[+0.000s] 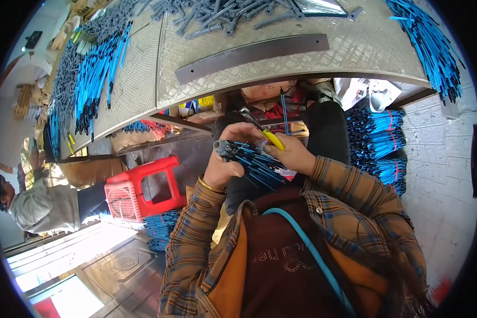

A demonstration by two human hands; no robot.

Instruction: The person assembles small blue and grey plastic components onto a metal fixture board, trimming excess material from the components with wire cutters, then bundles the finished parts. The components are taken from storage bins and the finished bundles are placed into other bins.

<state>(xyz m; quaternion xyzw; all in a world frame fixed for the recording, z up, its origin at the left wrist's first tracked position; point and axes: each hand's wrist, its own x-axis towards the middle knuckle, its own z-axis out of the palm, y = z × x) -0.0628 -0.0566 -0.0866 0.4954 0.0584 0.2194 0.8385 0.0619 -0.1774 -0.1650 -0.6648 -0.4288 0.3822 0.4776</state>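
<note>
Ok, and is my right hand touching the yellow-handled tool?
Touching. The head view shows the yellow-handled tool lying against your right hand, its handle held at the fingers.

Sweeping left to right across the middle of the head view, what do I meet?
Co-worker, red stool, left hand, right hand, red-tied blue bundles, white brickwork.

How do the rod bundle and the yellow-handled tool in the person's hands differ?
The rod bundle is many thin pieces; the tool is one item.
The bundle is mostly blue and black; the tool's handle is yellow.
The bundle is in the left hand; the tool is in the right hand.
Both are held.
</note>
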